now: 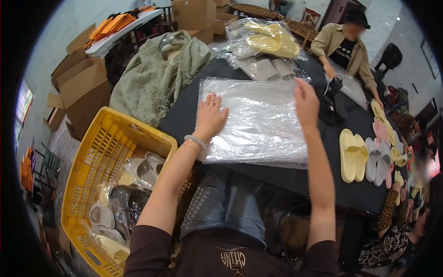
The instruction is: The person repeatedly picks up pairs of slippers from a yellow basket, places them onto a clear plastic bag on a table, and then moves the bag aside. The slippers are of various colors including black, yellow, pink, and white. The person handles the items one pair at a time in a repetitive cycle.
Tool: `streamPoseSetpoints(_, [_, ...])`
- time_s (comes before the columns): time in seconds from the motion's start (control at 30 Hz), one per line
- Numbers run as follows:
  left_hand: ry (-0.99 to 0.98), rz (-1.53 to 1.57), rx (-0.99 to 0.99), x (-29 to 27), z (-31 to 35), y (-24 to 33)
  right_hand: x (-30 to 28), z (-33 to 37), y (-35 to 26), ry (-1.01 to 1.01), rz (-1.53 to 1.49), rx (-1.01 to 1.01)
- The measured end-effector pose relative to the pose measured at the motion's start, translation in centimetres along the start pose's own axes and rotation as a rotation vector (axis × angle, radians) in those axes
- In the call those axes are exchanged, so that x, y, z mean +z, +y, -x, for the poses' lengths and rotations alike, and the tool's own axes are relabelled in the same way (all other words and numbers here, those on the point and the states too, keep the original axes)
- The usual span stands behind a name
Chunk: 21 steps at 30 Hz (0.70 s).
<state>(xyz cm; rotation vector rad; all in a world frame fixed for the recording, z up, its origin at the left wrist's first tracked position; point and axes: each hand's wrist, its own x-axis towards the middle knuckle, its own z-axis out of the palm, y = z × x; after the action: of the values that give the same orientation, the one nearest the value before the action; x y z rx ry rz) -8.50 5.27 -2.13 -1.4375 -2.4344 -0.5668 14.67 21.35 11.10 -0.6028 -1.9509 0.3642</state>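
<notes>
A stack of clear plastic bags (258,121) lies flat on the dark tabletop right in front of me. Resting on its left side is my left hand (212,115), palm down with the fingers spread. My right hand (306,104) is closed at the upper right edge of the stack, its fingers pinched on the edge of a plastic bag. How many layers it pinches is hidden. Just beyond the stack lie pale grey slippers (260,70) in clear wrapping, and behind them bagged yellow slippers (276,44).
A yellow plastic crate (74,184) with bagged slippers stands at my left, below a green woven sack (157,69). Loose yellow slippers (353,154) and grey slippers (378,161) sit at the table's right. Across the table, a co-worker (346,46) handles plastic bags beside a black device (334,99).
</notes>
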Motion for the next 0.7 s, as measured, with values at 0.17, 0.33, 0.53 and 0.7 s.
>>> streamPoseSetpoints(0.17, [-0.01, 0.006, -0.036, -0.6, 0.4, -0.1, 11.6, 4.3, -4.3, -0.05, -0.061, 0.187])
streamPoseSetpoints(0.33, [0.015, 0.048, -0.054, -0.4, 0.9, -0.1, 14.1, 9.2, -0.6, -0.278, 0.014, 0.247])
streamPoseSetpoints(0.53, [0.238, 0.314, -0.068, -0.8, 0.7, 0.0, 14.5, 8.9, 2.0, -0.275, -0.057, 0.197])
streamPoseSetpoints(0.7, [0.506, 0.542, 0.307, -5.1, 1.6, -3.5, 14.9, 8.7, 2.5, -0.279, -0.087, 0.203])
